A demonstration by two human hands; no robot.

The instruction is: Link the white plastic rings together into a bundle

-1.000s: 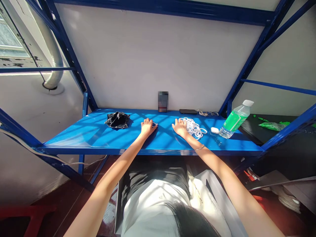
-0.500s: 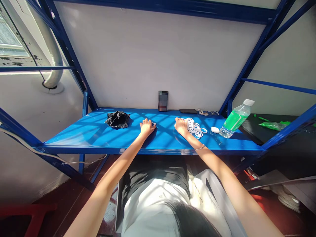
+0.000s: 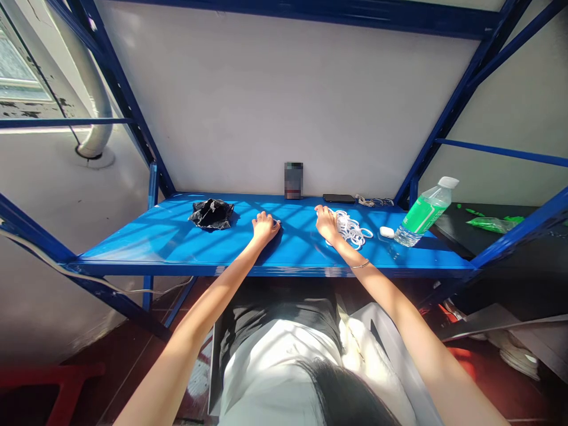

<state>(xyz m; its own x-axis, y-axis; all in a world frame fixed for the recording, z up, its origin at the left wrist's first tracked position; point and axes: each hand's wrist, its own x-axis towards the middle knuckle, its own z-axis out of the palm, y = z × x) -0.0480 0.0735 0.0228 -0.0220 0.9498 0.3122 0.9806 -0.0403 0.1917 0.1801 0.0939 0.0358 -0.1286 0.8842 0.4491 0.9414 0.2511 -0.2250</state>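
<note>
A tangled pile of white loops [image 3: 352, 229], looking like hair ties or cord, lies on the blue metal shelf [image 3: 208, 251]. Against the pile's left side rests my right hand [image 3: 326, 223], fingers bent and closed, with a bit of white at the fingertips. My left hand [image 3: 265, 227] is on the shelf further left, its fingers curled together. A small whitish bit shows by its fingertips, too small to name. A crumpled black plastic bag [image 3: 212, 213] sits with its mouth open to the left of my left hand.
A bottle with a green label [image 3: 423, 213] stands at the right beside a small white case [image 3: 387, 232]. Along the back are a dark upright box [image 3: 293, 181], a black phone-like slab [image 3: 338, 198] and a coiled cable [image 3: 373, 202]. Blue frame posts [image 3: 444, 124] flank the shelf.
The fingers of my right hand have shifted slightly up and right at the edge of the white pile. My left hand stays almost still.
</note>
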